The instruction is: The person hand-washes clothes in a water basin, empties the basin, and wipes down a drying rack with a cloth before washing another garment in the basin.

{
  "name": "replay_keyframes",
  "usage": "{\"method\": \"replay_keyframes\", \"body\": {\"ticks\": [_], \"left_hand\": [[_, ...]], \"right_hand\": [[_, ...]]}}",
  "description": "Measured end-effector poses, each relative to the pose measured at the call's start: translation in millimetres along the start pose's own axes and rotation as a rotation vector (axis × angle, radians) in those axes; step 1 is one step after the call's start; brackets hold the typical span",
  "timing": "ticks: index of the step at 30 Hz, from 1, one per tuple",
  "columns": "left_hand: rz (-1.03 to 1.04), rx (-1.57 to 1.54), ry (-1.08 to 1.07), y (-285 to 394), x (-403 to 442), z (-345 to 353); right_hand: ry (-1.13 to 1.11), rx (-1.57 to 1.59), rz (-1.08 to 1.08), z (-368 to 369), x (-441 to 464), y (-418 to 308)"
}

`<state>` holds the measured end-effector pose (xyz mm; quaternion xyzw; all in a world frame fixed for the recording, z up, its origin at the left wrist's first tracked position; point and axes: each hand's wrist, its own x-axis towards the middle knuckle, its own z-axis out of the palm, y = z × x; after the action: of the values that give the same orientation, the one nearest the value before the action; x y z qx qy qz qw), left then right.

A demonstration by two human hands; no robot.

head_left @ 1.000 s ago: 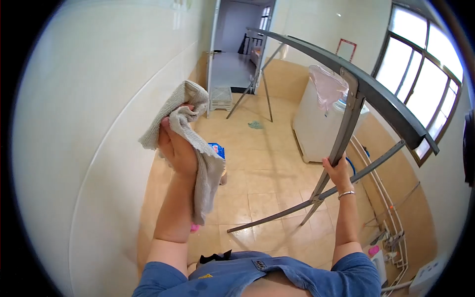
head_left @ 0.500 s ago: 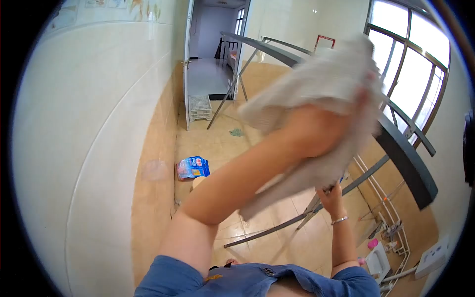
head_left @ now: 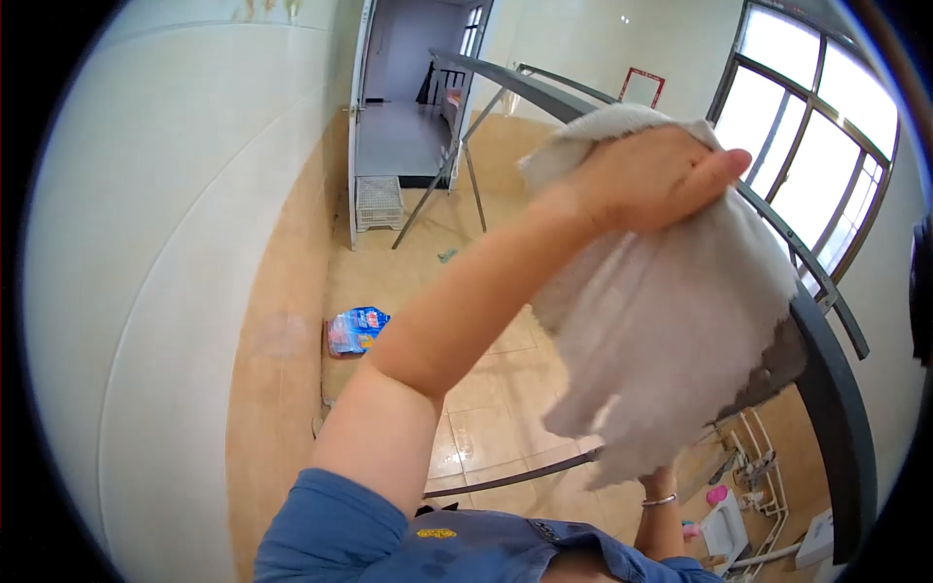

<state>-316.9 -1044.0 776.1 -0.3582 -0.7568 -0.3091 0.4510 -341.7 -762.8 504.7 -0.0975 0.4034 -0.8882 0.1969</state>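
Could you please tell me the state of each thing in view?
Cloth: draped, lower edge hanging loose.
Left hand: over the cloth, fingers partly hidden.
Right hand: mostly hidden; grip unclear.
Metal frame: unfolded, far legs spread.
Door: open.
Blue packet: set down; open or sealed unclear.

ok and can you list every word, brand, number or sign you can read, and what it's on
No text is legible.
Blue plastic packet with coloured print: lettering too small and blurred.
Small yellow emblem on the blue short-sleeved shirt: unreadable.
Red-edged rectangle on the far wall: any marks too small.
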Motion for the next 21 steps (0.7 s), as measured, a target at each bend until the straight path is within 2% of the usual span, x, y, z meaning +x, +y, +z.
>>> {"method": "replay_keyframes", "body": {"ticks": [2,3,4,6,7,9,11,13,14,16,17,18,20,21], "left_hand": [[-0.066,-0.017,-0.067,-17,2,-9],[-0.060,0.013,-0.037,-24,4,-6],[-0.056,0.012,-0.043,-31,5,-7],[-0.004,-0.012,-0.085,-32,5,-9],[0.005,-0.047,-0.032,-33,4,-6],[-0.075,-0.077,-0.158,-30,3,-11],[-0.093,-0.119,-0.230,-28,5,-8],[-0.045,-0.266,-0.115,-28,3,2],[-0.043,-0.287,-0.132,-28,3,0],[0.093,-0.308,-0.144,-30,2,-8],[0.189,-0.275,-0.077,-30,0,-5],[0.193,-0.292,-0.090,-34,1,-14],[0.145,-0.422,-0.414,-42,3,-33],[0.147,-0.435,-0.420,-48,1,-36]], "right_hand": [[-0.130,-1.081,-0.356,38,-11,-9],[-0.108,-1.065,-0.436,64,-14,-11],[-0.135,-1.073,-0.380,51,-12,-10],[-0.137,-1.155,-0.568,70,-20,-17],[-0.016,-1.072,-0.707,43,-24,-19],[0.187,-1.084,-0.950,-1,-54,-25],[0.288,-1.186,-1.057,39,-82,-37],[-0.211,-0.919,-1.344,141,-69,-34],[-0.459,-0.764,-1.463,181,-58,-29],[-0.342,-1.102,-1.874,232,-36,-19],[-0.234,-1.242,-2.042,248,-28,-20],[-0.121,-1.388,-2.203,264,-18,-21],[0.173,-1.990,-1.961,304,-6,-23],[0.438,-1.839,-1.732,323,6,-8]]}}
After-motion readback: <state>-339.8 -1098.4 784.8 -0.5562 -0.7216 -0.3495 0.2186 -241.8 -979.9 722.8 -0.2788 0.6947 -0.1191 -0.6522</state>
